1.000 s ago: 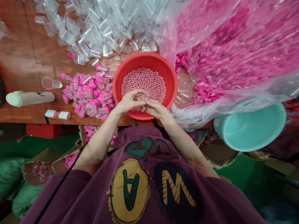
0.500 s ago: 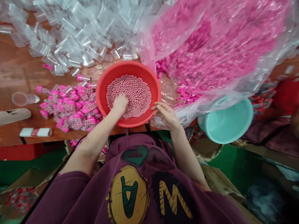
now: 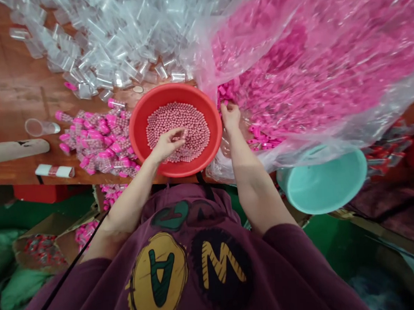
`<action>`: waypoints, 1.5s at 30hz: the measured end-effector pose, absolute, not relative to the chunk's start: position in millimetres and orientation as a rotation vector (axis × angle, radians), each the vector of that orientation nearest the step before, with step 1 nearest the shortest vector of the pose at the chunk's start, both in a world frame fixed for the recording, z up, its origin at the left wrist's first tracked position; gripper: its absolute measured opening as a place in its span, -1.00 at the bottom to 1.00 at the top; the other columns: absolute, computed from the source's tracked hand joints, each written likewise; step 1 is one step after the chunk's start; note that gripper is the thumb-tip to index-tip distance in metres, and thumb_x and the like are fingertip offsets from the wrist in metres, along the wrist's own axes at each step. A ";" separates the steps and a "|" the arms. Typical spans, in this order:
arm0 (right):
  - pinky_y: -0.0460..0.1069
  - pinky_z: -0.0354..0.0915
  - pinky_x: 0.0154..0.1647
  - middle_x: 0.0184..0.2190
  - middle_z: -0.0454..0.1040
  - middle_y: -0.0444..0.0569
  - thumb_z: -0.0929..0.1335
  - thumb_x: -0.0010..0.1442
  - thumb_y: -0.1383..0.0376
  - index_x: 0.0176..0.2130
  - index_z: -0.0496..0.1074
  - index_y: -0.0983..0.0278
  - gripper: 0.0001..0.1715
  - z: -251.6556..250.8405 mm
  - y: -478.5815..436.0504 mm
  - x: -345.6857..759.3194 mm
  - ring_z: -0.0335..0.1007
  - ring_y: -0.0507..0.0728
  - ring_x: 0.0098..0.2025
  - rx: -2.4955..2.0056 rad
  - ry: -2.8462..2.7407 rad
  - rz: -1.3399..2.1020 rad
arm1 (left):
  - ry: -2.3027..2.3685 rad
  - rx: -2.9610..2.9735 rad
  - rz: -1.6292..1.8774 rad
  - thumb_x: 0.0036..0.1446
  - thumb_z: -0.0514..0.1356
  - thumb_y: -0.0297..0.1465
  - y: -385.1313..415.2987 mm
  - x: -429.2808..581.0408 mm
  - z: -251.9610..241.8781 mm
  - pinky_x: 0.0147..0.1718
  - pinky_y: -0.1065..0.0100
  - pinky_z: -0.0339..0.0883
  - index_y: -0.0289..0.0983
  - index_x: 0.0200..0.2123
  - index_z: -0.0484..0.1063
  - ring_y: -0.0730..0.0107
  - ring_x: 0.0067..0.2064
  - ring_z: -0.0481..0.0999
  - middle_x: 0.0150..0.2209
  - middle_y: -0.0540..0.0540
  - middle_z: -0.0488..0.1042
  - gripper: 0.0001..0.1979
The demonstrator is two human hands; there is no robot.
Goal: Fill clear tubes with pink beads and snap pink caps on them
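A red plastic bowl [image 3: 140, 152] of small pink beads [image 3: 176, 117] stands at the table's front edge. Over the beads, my left hand [image 3: 169, 143] has its thumb and fingers curled around what looks like a small clear vial; its outline is hard to make out. My right hand [image 3: 231, 116] is beyond the bowl's right rim, fingertips pinched on a pink cap [image 3: 225, 102] beside the opening of a big clear bag [image 3: 204, 57]. More loose pink caps [image 3: 262, 138] lie by the bag. Filled, pink-capped vials [image 3: 101, 138] are heaped left of the bowl.
Empty clear vials [image 3: 116, 48] cover the back of the table [image 3: 0, 93]. A turquoise tub [image 3: 326, 180] sits at the right edge, partly under the bag. On the left lie a clear cup [image 3: 37, 127], a white roll [image 3: 17, 150] and a white packet [image 3: 55, 171].
My left hand has lifted out of the beads, and its fingers now show. My right hand has moved forward from the bowl's near right rim to the caps by the bag.
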State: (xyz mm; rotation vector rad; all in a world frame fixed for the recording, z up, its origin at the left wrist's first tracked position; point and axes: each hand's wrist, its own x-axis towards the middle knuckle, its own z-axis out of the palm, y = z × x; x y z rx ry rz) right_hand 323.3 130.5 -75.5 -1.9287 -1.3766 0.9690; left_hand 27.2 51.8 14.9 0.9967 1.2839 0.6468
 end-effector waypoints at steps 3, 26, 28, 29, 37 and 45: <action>0.06 0.39 0.15 -0.11 0.68 0.23 0.34 0.46 0.25 -0.16 0.45 0.37 -0.79 -89.2 140.1 317.9 0.48 0.08 -0.10 -2.105 -1.182 0.908 | 1.320 0.777 0.767 0.06 0.47 -0.20 46.1 1.4 31.2 0.13 0.18 0.52 -0.23 0.19 0.57 0.16 0.18 0.60 0.16 -0.21 0.64 -0.39; 0.18 0.55 0.15 0.00 0.68 -0.01 0.35 0.53 0.06 0.16 0.65 0.06 -0.63 133.3 28.0 234.3 0.61 0.18 0.03 -1.360 -1.756 1.046 | 0.813 0.560 0.721 0.12 0.45 -0.28 27.8 26.4 93.5 -0.08 0.28 0.49 -0.21 0.14 0.59 0.27 -0.04 0.63 0.06 -0.15 0.65 -0.49; 0.16 0.55 0.11 -0.04 0.69 -0.02 0.34 0.54 0.05 0.10 0.67 0.08 -0.64 134.9 24.8 230.4 0.62 0.17 -0.01 -1.357 -1.752 1.030 | 0.807 0.548 0.747 0.16 0.48 -0.17 21.7 28.7 94.2 -0.10 0.29 0.49 -0.23 0.08 0.61 0.31 -0.10 0.63 -0.01 -0.14 0.66 -0.53; 0.15 0.56 0.08 -0.07 0.69 -0.02 0.35 0.53 0.05 0.06 0.68 0.09 -0.65 135.0 23.0 226.8 0.62 0.17 -0.04 -1.365 -1.739 1.009 | 0.815 0.550 0.771 0.16 0.49 -0.11 18.2 31.1 94.1 -0.13 0.31 0.49 -0.23 0.05 0.61 0.33 -0.13 0.62 -0.06 -0.13 0.66 -0.53; 0.16 0.59 0.07 -0.09 0.70 0.05 0.31 0.55 0.12 0.02 0.66 0.15 -0.65 131.5 4.9 206.6 0.64 0.19 -0.06 -1.410 -1.797 0.749 | 0.923 0.686 0.911 0.21 0.46 0.02 2.9 40.8 109.0 -0.15 0.31 0.52 -0.23 0.00 0.59 0.33 -0.17 0.57 -0.19 -0.08 0.58 -0.49; 0.22 0.60 0.17 -0.02 0.69 0.07 0.31 0.56 0.18 0.12 0.64 0.13 -0.66 139.6 -6.0 212.3 0.65 0.23 0.04 -1.410 -1.865 0.601 | 0.877 0.739 0.860 0.22 0.44 0.00 6.2 33.2 130.9 -0.19 0.31 0.50 -0.24 -0.02 0.57 0.30 -0.17 0.55 -0.21 -0.08 0.53 -0.52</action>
